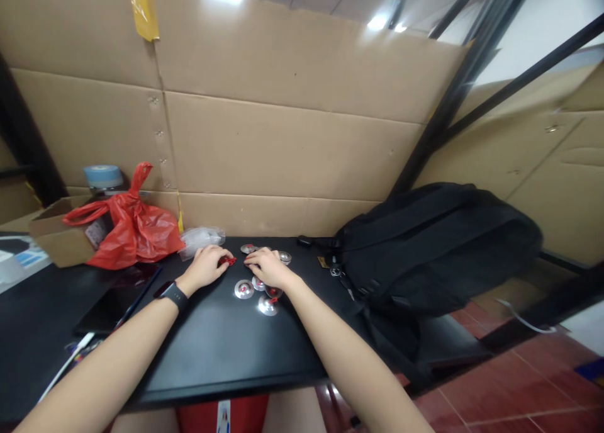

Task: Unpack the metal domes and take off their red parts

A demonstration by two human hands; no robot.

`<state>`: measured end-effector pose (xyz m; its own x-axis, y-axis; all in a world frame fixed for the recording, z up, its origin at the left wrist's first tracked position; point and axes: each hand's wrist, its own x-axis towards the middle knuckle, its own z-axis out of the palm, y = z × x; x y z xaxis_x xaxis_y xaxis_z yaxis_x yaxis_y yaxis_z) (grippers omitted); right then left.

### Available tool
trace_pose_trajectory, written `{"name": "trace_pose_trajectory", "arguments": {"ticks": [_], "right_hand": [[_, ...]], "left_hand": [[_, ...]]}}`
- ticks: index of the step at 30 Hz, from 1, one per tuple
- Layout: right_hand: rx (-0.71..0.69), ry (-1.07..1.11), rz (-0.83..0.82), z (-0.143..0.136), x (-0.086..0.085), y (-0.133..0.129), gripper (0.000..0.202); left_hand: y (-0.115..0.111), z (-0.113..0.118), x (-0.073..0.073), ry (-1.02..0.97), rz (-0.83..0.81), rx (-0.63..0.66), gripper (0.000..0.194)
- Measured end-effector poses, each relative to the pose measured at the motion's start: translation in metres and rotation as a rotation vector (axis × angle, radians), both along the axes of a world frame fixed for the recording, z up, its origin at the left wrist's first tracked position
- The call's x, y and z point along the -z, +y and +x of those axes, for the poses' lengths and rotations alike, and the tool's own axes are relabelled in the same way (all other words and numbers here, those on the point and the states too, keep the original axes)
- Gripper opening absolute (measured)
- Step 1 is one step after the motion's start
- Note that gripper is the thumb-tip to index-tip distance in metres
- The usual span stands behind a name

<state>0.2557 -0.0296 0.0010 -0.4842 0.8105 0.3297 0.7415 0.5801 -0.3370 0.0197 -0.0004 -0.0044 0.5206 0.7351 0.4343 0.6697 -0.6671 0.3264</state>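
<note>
Several small, shiny metal discs with domed centres and red cords, like finger cymbals (244,289), lie on the black table in front of me. My left hand (206,266) is palm down to their left, its fingers and thumb curled around a bunched red cord (229,260). Over the group rests my right hand (268,266), palm down with fingers extended, covering part of some discs. One disc (248,248) shows beyond its fingertips and another (285,257) beside its knuckles. A nearer disc (268,305) has red cord across it.
A clear plastic bag (202,239), a knotted red bag (136,228) and a cardboard box (61,231) stand at the left. A dark tablet or phone (117,298) lies nearer. The black backpack (438,244) fills the right side. Cardboard (283,143) walls the back.
</note>
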Motion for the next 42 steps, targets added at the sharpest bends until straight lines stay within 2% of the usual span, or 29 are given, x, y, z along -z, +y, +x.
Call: {"name": "trace_pose_trajectory", "arguments": {"ticks": [3,5,10,15,19,25,30,36,39,42], "right_hand": [[0.019,0.122,0.002,0.001,-0.004,0.000,0.025],[0.016,0.283,0.007,0.002,-0.007,-0.001,0.028],[-0.101,0.696,-0.131,-0.004,-0.010,-0.005,0.037],[-0.137,0.858,-0.217,-0.015,-0.009,-0.011,0.036],[-0.108,0.898,-0.267,-0.017,-0.013,-0.014,0.040],[-0.071,0.859,-0.317,-0.016,-0.016,-0.016,0.043],[-0.078,0.963,-0.353,-0.016,-0.018,-0.017,0.060],[-0.094,0.982,-0.451,-0.017,-0.016,-0.015,0.051],[-0.116,0.975,-0.401,-0.014,-0.017,-0.012,0.054],[-0.064,0.905,-0.250,0.001,-0.021,-0.005,0.055]], "left_hand": [[-0.001,0.000,-0.003,-0.003,0.005,-0.006,0.024],[-0.004,0.003,-0.005,-0.028,0.010,0.003,0.023],[-0.019,0.018,-0.018,-0.180,-0.003,0.078,0.023],[-0.032,0.031,-0.026,-0.309,-0.006,0.048,0.020],[-0.034,0.033,-0.026,-0.321,0.013,-0.003,0.016],[-0.035,0.033,-0.024,-0.355,-0.043,0.034,0.017],[-0.032,0.033,-0.023,-0.396,-0.078,0.072,0.015],[-0.034,0.036,-0.022,-0.401,-0.093,0.092,0.013],[-0.034,0.036,-0.026,-0.441,-0.077,0.101,0.014],[-0.029,0.028,-0.031,-0.400,0.010,0.052,0.014]]}}
